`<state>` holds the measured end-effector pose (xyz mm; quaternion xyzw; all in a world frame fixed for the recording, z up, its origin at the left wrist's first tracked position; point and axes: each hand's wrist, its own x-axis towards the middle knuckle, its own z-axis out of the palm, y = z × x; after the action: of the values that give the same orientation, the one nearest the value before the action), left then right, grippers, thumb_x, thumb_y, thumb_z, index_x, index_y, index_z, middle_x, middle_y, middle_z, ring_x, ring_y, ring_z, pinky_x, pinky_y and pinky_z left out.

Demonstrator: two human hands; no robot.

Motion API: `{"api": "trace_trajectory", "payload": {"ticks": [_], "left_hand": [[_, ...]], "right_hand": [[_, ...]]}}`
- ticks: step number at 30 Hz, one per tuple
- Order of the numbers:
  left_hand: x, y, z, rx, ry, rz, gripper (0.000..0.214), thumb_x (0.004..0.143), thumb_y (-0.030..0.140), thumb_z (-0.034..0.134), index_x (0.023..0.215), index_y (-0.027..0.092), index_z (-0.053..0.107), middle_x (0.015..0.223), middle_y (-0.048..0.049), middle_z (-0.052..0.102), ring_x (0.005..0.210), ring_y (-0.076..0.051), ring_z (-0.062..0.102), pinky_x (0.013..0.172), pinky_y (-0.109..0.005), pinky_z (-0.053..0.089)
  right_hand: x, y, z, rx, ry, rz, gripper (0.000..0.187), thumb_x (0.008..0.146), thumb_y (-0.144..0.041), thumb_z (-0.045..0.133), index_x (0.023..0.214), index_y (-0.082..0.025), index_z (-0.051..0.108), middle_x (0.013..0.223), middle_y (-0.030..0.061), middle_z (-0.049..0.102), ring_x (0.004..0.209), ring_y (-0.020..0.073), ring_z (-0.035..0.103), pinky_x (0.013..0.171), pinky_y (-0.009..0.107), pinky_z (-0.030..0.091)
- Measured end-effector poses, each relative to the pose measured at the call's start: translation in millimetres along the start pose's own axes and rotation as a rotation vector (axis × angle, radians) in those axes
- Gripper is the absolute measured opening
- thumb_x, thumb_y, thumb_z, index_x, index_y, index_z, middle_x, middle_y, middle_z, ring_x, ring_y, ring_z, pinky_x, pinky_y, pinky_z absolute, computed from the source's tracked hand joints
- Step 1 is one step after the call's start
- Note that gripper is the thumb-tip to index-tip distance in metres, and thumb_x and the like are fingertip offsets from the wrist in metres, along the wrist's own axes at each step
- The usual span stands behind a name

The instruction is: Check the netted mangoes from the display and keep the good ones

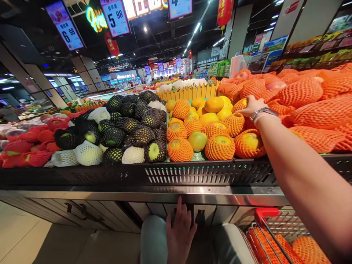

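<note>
We're seeing netted fruit [310, 248] already in the cart [267, 212], right hand [253, 106] touching yellow fruit [239, 105], grip unclear, left hand [180, 229] wide.

Clock read from centre of view. Near 2: bare yellow fruit [214, 104], smooth skin, soft gloss. Around it, orange net sleeves [220, 148], matt foam by the look, raised rough mesh. At 9: black net sleeves [144, 134], same coarse mesh. Towards 5: crate [242, 179], slotted black plastic, low sheen. At 6: metal edge strip [118, 196], smooth, mirror-like glints. Between 7 and 8: cabinet front [104, 216], wood-look grooved boards. Past 6: trousers [154, 238], matt cloth. At 4: cart [286, 220], shiny metal wire, red plastic handle [266, 212].
</note>
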<state>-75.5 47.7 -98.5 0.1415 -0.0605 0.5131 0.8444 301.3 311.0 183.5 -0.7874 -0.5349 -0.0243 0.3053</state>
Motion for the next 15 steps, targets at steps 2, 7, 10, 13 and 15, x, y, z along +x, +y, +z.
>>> {"api": "trace_trajectory", "payload": {"ticks": [2,7,10,13,15], "left_hand": [[-0.3,-1.3,-4.2,0.0,0.02,-0.021,0.055,0.098,0.049,0.014,0.145,0.032,0.034,0.134,0.0035,0.055,0.123,-0.015,0.054,0.101,-0.037,0.045],[-2.3,-1.8,-7.2,-0.036,0.061,-0.011,0.053,0.098,0.049,0.016,0.145,0.032,0.035,0.13,0.0014,0.059,0.116,-0.014,0.059,0.099,-0.034,0.046],[-0.8,-0.7,-3.4,-0.009,0.076,0.008,0.05,0.099,0.046,0.019,0.142,0.032,0.041,0.127,0.0013,0.062,0.115,-0.016,0.059,0.1,-0.037,0.045],[2.4,-0.8,4.1,0.022,0.119,-0.016,0.045,0.099,0.044,0.03,0.139,0.031,0.046,0.12,-0.0003,0.066,0.11,-0.019,0.062,0.097,-0.04,0.047],[4.4,-2.1,9.0,0.038,0.2,-0.027,0.042,0.097,0.042,0.037,0.137,0.031,0.049,0.112,-0.0018,0.069,0.101,-0.019,0.065,0.091,-0.041,0.05]], "right_hand": [[6.0,3.4,1.6,0.009,-0.113,0.111,0.097,0.064,-0.051,0.073,0.134,0.005,0.037,0.13,0.0402,0.034,0.126,0.0468,0.038,0.089,0.054,0.034],[12.3,5.3,10.3,0.04,-0.216,0.112,0.066,0.075,-0.019,0.066,0.129,0.011,0.04,0.126,0.0385,0.044,0.129,0.0367,0.04,0.097,0.053,0.03],[9.7,-5.1,1.4,0.094,-0.178,0.117,0.083,0.074,-0.024,0.069,0.137,0.011,0.028,0.132,0.0417,0.035,0.132,0.0372,0.037,0.101,0.051,0.029],[-2.4,-18.5,-30.2,0.172,-0.038,0.121,0.093,0.08,-0.036,0.064,0.148,0.0,0.01,0.141,0.0363,0.026,0.136,0.0331,0.032,0.105,0.047,0.029],[-21.1,-14.2,-56.9,0.203,0.121,0.082,0.081,0.085,-0.034,0.059,0.148,-0.008,0.015,0.146,0.0271,0.024,0.139,0.0273,0.027,0.11,0.045,0.025]]}}
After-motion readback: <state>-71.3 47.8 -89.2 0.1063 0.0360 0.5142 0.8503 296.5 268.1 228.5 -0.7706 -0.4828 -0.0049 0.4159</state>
